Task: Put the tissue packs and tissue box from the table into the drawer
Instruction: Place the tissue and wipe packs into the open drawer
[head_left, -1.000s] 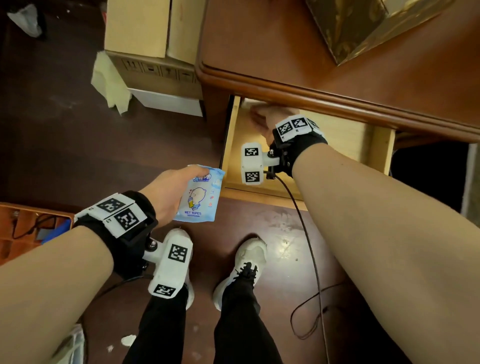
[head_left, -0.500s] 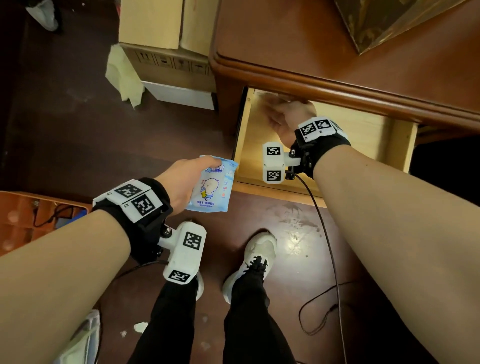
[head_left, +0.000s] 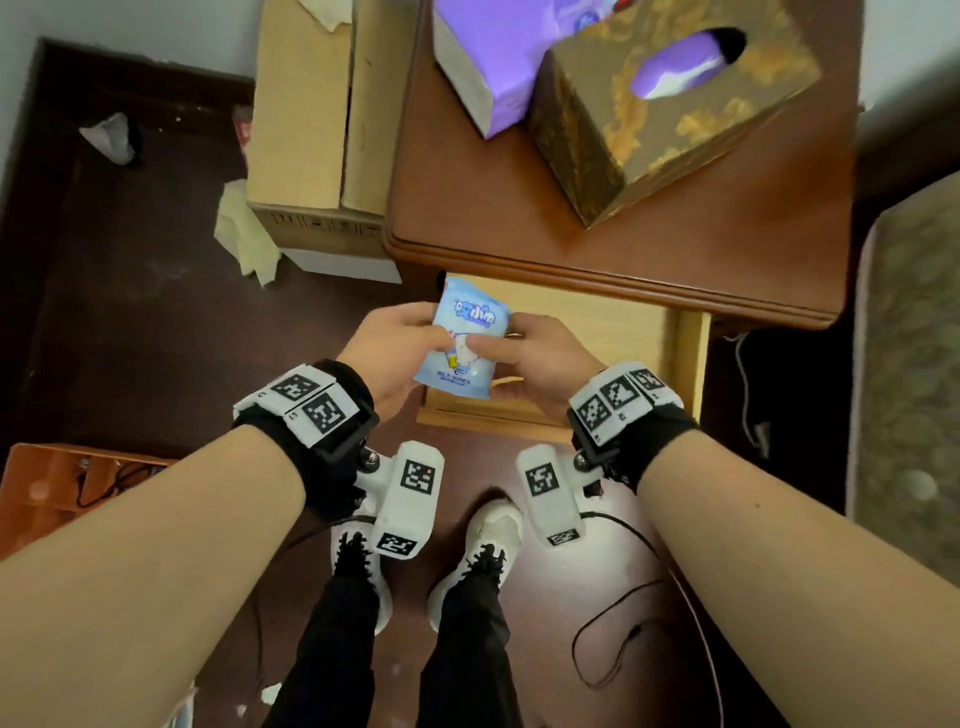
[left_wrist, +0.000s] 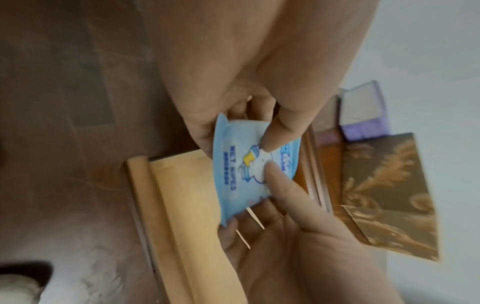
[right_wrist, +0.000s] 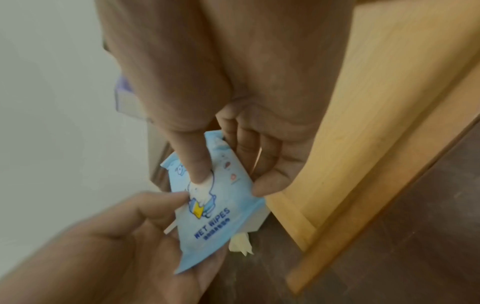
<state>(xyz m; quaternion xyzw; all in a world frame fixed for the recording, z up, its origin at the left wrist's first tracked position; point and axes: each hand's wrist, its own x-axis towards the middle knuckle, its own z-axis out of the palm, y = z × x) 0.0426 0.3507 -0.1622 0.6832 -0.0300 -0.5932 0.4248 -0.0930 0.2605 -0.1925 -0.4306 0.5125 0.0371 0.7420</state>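
Note:
A light blue wet wipes pack (head_left: 466, 340) hangs above the left part of the open wooden drawer (head_left: 613, 332). Both hands pinch it: my left hand (head_left: 400, 345) from the left, my right hand (head_left: 524, 358) from the right, thumbs on its printed face. The left wrist view shows the wet wipes pack (left_wrist: 249, 170) with a thumb of each hand on it. In the right wrist view the wet wipes pack (right_wrist: 215, 207) sits between thumb and fingers. On the table (head_left: 519, 208) stand a gold-patterned tissue box (head_left: 660, 114) and a purple tissue pack (head_left: 493, 57).
A cardboard box (head_left: 317, 119) stands on the dark floor left of the table, with crumpled paper (head_left: 244, 228) beside it. An orange crate (head_left: 67, 488) sits at the left edge. A black cable (head_left: 618, 649) lies on the floor by my feet. A patterned mattress edge (head_left: 909, 364) runs along the right.
My right hand came out of the drawer's back corner and took hold of the wipes pack. The left hand carried the pack up and right, over the drawer. The head view tilted up onto the table.

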